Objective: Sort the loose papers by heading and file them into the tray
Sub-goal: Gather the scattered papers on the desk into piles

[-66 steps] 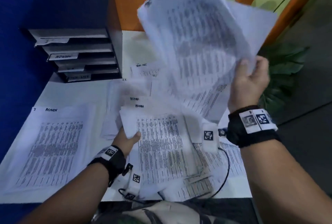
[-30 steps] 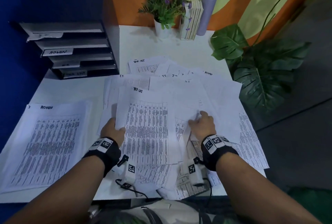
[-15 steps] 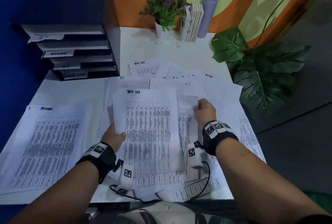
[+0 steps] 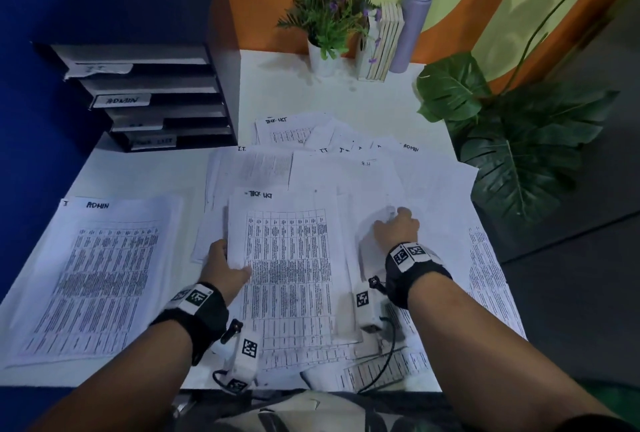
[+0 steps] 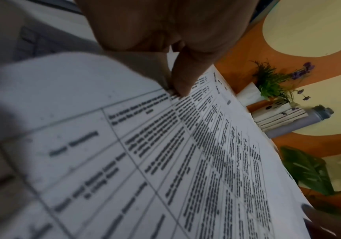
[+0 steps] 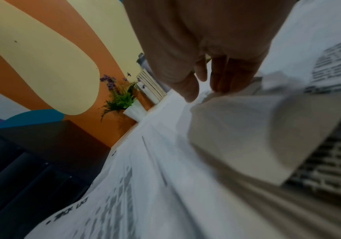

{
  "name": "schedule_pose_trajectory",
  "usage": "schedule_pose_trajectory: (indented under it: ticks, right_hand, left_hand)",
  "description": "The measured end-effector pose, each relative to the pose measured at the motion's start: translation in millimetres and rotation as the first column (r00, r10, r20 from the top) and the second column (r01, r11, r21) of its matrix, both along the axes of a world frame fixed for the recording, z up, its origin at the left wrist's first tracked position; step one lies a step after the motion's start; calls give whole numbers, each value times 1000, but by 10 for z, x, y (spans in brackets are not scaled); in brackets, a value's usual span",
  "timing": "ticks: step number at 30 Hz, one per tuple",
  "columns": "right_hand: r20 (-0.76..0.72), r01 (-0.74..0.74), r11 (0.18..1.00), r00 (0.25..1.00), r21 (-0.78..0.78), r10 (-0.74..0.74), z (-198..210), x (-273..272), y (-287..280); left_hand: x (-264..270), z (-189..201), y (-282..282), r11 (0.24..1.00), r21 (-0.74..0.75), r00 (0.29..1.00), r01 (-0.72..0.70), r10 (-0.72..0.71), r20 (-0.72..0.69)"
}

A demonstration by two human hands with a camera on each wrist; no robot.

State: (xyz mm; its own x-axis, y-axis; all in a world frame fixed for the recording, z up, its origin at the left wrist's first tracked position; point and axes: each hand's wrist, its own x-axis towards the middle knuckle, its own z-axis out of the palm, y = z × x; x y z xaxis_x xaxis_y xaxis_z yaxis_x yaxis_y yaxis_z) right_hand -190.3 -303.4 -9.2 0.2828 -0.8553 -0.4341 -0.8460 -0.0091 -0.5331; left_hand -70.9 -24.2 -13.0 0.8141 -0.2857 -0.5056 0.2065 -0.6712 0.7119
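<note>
White printed sheets lay fanned over the middle of the frame. The left hand (image 4: 225, 267) pinched the left edge of a sheet headed "TASK LIST" (image 4: 289, 258), thumb on top. The right hand (image 4: 398, 229) pinched a curled corner of a sheet (image 6: 247, 129) further right. Thin paper could slip or drag neighbours, mixing headings. The black tray (image 4: 152, 95), labelled slots, stood upper left on the white table (image 4: 145, 172) by an orange-and-cream wall
</note>
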Motion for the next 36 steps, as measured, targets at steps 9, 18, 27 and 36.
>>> schedule_pose_trajectory:
  ticks: [9, 18, 27, 36]
  right_hand:
    - [-142, -103, 982, 987, -158, 80, 76, -110, -355]
    - [249, 123, 875, 968, -469, -2, 583, -187, -363]
    - [179, -640, 580, 580, -504, 795, 1112, 41, 888]
    - [29, -452, 835, 874, -314, 484, 442, -28, 73]
  left_hand:
    - [-21, -95, -82, 998, -36, 998, 57, -56, 23]
    - [-111, 109, -317, 995, 50, 977, 88, -96, 191]
    - [9, 959, -722, 656, -742, 930, -139, -171, -326]
    - [126, 341, -252, 891, -431, 927, 142, -273, -258]
